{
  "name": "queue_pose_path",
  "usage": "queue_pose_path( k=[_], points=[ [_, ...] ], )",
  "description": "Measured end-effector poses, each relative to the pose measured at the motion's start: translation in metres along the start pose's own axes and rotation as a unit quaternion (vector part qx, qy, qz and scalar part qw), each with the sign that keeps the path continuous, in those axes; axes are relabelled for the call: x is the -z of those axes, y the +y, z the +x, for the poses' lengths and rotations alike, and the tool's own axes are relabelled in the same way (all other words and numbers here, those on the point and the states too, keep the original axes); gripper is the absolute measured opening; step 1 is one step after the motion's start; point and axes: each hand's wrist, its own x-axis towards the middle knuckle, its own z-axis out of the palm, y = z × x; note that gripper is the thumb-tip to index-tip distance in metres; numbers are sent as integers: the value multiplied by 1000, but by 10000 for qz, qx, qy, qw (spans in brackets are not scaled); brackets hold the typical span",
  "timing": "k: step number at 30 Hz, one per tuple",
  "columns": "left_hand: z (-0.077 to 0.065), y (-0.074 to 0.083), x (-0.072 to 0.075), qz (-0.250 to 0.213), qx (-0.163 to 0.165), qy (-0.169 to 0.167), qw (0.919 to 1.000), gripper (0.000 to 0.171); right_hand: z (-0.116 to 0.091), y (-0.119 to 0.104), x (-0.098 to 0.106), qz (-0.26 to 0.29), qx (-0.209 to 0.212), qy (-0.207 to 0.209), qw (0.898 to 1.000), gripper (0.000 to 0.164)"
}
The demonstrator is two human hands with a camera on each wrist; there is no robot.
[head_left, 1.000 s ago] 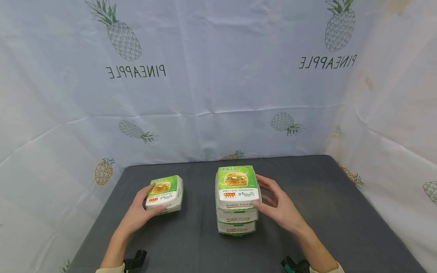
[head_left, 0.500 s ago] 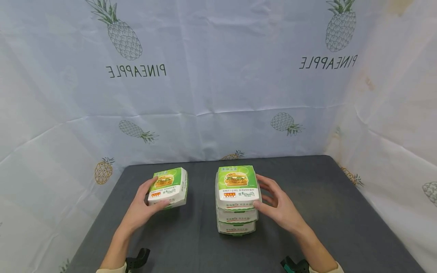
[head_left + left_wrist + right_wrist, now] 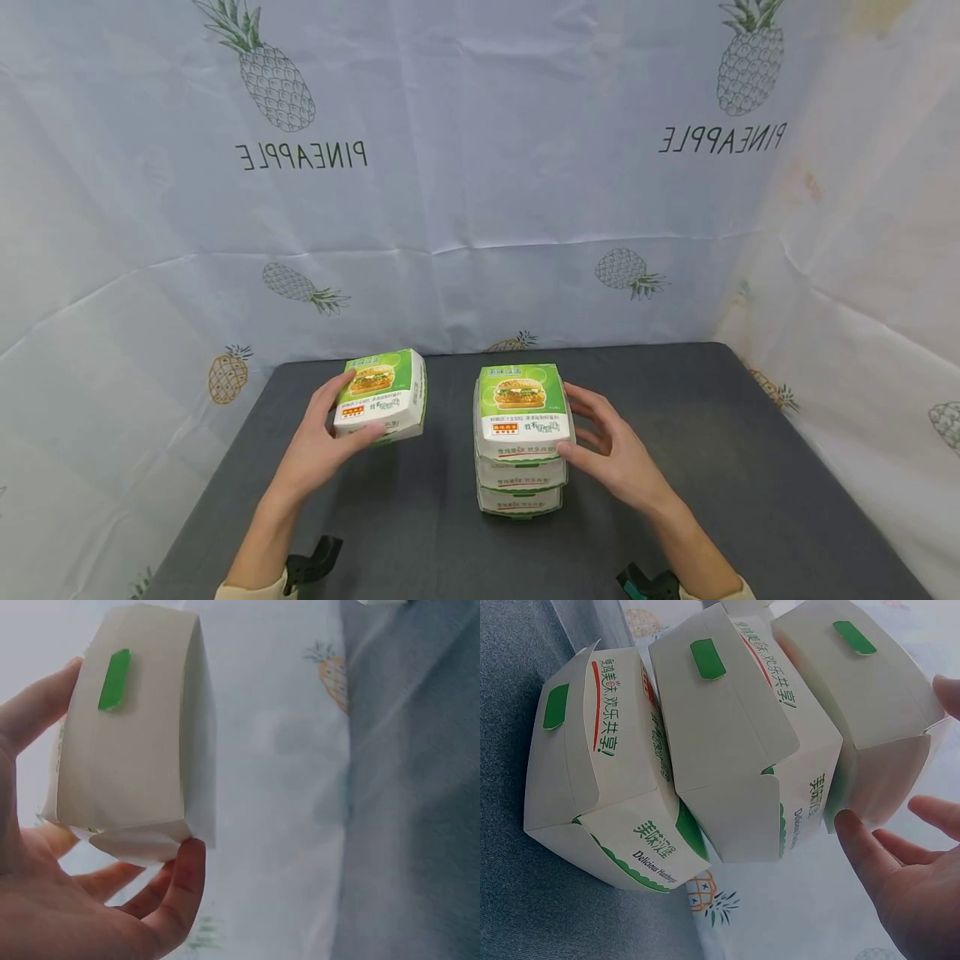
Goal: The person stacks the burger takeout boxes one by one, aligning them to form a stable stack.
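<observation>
My left hand [image 3: 315,446] holds a green and white paper burger box [image 3: 378,392] above the table, thumb along its near side and fingers at its left. In the left wrist view, this box's [image 3: 124,750] plain side with a green tab faces the camera. To the right, three matching boxes stand stacked. The top box [image 3: 521,398] has my right hand [image 3: 618,458] at its right side, thumb at the front corner and fingers along the side. The right wrist view shows the middle box [image 3: 727,742] and bottom box [image 3: 570,765] set slightly askew.
A dark grey cloth [image 3: 450,550] covers the table. Behind and at both sides hangs a pale curtain [image 3: 480,167] printed with pineapples. Black wrist straps [image 3: 311,562] sit on both forearms.
My left hand has raised the burger box and carried it away from me and slightly right, its tilt growing a little. The right hand and the stack have stayed in place.
</observation>
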Motion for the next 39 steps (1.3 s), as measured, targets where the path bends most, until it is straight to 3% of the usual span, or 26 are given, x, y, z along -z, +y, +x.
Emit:
queue_pose_path(
  k=[24, 39],
  points=[
    [2, 58, -11, -130, -604, 124, 9980, 90, 0, -1, -1, -92, -64, -34, 9999, 69],
    [11, 84, -22, -293, -909, 135, 9953, 89, 0, -1, -1, -36, -44, -17, 10000, 69]
  ],
)
